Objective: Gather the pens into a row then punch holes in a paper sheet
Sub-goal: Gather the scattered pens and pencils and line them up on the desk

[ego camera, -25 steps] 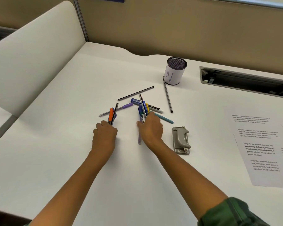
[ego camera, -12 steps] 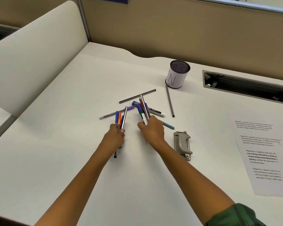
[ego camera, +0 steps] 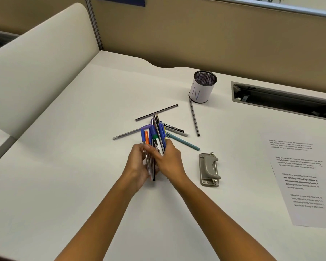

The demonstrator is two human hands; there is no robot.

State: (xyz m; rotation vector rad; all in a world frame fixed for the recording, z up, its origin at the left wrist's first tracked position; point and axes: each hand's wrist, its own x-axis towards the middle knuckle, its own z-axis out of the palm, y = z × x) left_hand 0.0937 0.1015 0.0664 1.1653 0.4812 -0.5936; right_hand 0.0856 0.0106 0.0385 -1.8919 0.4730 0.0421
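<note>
A mesh pen cup (ego camera: 202, 87) (marked "N") stands upright near the desk's (ego camera: 68, 166) cable slot (ego camera: 284, 101).

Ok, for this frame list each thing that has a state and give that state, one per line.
left hand: closed on the pen bundle
right hand: closed on the pen bundle
pen bundle: pressed together between both hands
teal pen: loose on desk
black stick: loose on desk
hole punch: untouched, no paper in it
pen cup: upright
paper sheets: flat
</note>
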